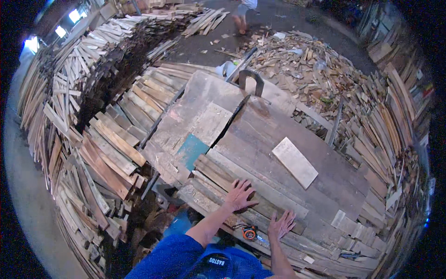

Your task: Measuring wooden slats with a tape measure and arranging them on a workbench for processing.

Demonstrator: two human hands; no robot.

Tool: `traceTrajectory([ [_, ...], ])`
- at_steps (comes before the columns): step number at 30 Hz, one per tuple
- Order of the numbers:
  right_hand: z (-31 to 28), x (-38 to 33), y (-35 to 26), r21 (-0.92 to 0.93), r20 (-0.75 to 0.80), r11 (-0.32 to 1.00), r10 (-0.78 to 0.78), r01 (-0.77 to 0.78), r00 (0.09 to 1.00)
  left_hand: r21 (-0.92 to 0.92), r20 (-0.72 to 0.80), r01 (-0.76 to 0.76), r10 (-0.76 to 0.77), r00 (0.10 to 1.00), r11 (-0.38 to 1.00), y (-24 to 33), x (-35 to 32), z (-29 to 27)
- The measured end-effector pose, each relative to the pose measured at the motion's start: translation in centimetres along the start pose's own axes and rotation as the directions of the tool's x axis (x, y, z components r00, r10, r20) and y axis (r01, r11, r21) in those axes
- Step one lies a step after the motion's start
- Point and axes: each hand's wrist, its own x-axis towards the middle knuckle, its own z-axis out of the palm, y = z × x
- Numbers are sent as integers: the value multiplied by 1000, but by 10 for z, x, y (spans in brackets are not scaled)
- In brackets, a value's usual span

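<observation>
My left hand [239, 195] lies with spread fingers on a long weathered board [260, 204] along the near side of a wooden work table [288, 125]. Farther right, my right hand [280, 226] rests on the same board, its fingers stretched out. Between my forearms sits an orange and black tape measure [250, 232], apart from both hands. Beyond my hands, a pale short plank [295, 162] lies flat on the tabletop. A dark slot runs across the table, and a dark arched piece [251, 83] stands upright at its far end.
Sawdust and a teal sheet [192, 151] cover part of the table's left side. Stacked boards [111, 139] crowd the left. A large heap of wood offcuts [302, 65] lies beyond the table. Small blocks [357, 230] sit at the near right. Another person [243, 14] stands far back.
</observation>
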Motion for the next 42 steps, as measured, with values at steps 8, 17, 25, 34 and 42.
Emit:
traceTrajectory([
  [8,-5,1,-7,17,36,1000,20,-20,999,30,-6,-6,6,1000,1000,-2,-2,-2],
  [17,7,2,3,77,-60,997,-8,12,998,44,60,9,-11,998,999,1,2,0],
  [25,4,-1,3,58,-1,998,7,-7,1000,68,40,3,-6,999,998,1,-4,5],
  [34,18,-4,0,104,-93,994,-15,24,996,82,-135,-91,101,986,993,-11,-8,19],
  [42,17,-9,-4,144,-181,990,21,6,983,110,-122,-95,109,987,989,-6,-2,13],
])
